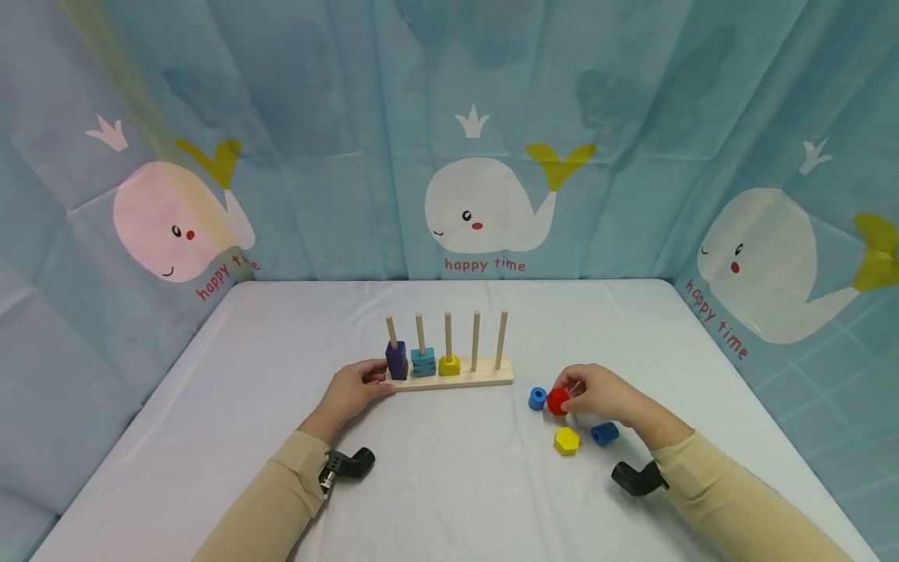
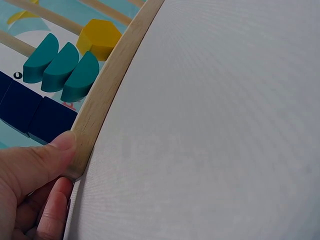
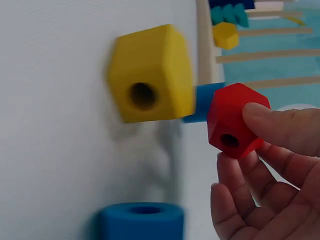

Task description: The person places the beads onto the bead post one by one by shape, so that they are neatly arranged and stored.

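Note:
My left hand [image 1: 351,394] grips the left end of a wooden peg board [image 1: 474,380], thumb on the front edge. On the leftmost peg are dark purple blocks [image 1: 396,363]; teal half-round pieces [image 1: 423,364] fill the second, and a yellow block [image 1: 449,367] sits low on the third. The two right pegs are bare. To the right of the board, my right hand [image 1: 600,394] pinches a red faceted block [image 3: 232,117] between thumb and fingers; a dark hole shows in it.
One blue cylinder [image 1: 537,399] stands just left of the red block. Nearer the front lie a loose yellow hexagonal block [image 1: 566,442] and another blue cylinder [image 1: 604,434]. A whale-printed curtain [image 1: 351,218] hangs around the white table [image 1: 449,484].

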Demonstrator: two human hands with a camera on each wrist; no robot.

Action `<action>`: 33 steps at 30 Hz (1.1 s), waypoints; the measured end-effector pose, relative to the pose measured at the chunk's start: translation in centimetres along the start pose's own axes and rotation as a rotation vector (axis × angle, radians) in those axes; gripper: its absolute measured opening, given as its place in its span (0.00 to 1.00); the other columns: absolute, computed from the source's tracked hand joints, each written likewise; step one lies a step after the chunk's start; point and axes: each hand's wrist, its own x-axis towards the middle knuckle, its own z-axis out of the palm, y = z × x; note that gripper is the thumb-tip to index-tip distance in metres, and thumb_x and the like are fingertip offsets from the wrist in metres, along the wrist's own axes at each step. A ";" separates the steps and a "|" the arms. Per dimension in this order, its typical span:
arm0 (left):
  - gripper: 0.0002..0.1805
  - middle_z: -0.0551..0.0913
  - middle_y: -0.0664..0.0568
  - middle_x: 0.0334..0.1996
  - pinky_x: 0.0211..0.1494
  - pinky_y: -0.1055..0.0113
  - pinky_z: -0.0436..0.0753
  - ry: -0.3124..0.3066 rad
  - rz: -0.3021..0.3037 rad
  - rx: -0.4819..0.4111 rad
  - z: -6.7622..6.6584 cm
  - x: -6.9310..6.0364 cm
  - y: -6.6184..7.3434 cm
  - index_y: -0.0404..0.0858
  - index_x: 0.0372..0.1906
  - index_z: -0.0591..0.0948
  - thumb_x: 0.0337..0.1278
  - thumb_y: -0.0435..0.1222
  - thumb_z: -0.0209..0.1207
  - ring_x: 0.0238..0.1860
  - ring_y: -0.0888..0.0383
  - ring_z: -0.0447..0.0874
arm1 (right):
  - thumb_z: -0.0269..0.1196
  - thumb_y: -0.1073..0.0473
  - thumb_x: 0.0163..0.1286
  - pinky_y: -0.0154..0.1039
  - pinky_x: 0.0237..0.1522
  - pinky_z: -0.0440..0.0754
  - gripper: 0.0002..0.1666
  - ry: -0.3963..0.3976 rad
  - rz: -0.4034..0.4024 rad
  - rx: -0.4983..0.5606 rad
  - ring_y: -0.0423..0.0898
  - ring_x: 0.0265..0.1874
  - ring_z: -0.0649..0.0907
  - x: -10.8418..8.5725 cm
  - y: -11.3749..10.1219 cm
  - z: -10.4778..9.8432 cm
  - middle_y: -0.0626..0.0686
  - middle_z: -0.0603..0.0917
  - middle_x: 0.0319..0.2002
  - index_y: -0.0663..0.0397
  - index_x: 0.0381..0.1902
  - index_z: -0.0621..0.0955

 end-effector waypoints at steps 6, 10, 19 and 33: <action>0.30 0.82 0.47 0.46 0.52 0.57 0.74 -0.005 -0.008 0.003 0.0 0.0 0.0 0.37 0.56 0.76 0.43 0.40 0.69 0.46 0.55 0.78 | 0.65 0.66 0.56 0.42 0.38 0.79 0.11 0.016 -0.039 0.032 0.48 0.37 0.77 0.0 -1.5 -1.2 0.51 0.79 0.37 0.51 0.37 0.78; 0.30 0.82 0.48 0.46 0.52 0.57 0.74 -0.005 -0.009 0.000 0.0 0.0 0.0 0.38 0.56 0.76 0.43 0.40 0.69 0.46 0.55 0.78 | 0.64 0.65 0.57 0.42 0.38 0.79 0.11 0.052 -0.064 0.053 0.49 0.38 0.78 0.1 -2.7 -1.9 0.52 0.80 0.38 0.51 0.38 0.77; 0.31 0.81 0.47 0.47 0.52 0.56 0.74 -0.007 -0.002 0.006 -0.1 0.0 -0.1 0.37 0.56 0.76 0.43 0.41 0.68 0.47 0.54 0.78 | 0.63 0.65 0.59 0.42 0.41 0.79 0.12 0.100 -0.179 0.134 0.49 0.38 0.79 0.7 -5.6 -2.1 0.55 0.81 0.39 0.57 0.40 0.75; 0.31 0.82 0.48 0.45 0.52 0.56 0.74 -0.001 -0.001 0.031 -0.1 0.0 -0.1 0.38 0.56 0.76 0.43 0.41 0.69 0.45 0.55 0.78 | 0.61 0.66 0.61 0.41 0.43 0.79 0.12 0.154 -0.343 0.253 0.49 0.38 0.79 2.3 -11.0 -1.4 0.56 0.80 0.40 0.57 0.43 0.75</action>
